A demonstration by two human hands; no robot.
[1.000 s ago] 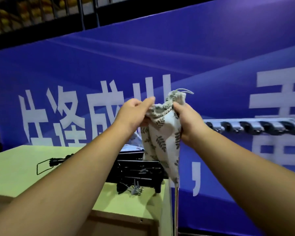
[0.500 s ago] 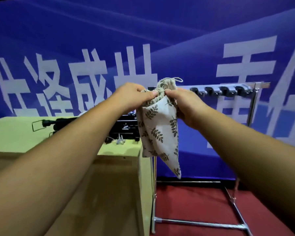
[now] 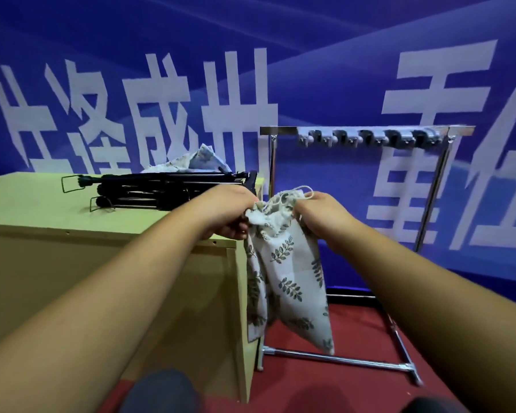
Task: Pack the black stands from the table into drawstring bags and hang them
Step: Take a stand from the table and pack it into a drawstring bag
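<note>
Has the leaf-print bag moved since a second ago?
Yes. The leaf-print bag has come down: its mouth was above the rack's hook bar and is now below it, near the height of the table top.

Backdrop: blue banner [image 3: 340,73], with one row of large white Chinese characters.
Left group: reads 生逢盛世. The lower strokes are hidden behind the table [image 3: 27,204] and the black stands [image 3: 161,187].
Right group: 重, crossed by the top bar of the chrome rack [image 3: 280,131].
Far right: one more character, cut by the frame edge. Only slanting strokes show, so it cannot be read with certainty.
</note>
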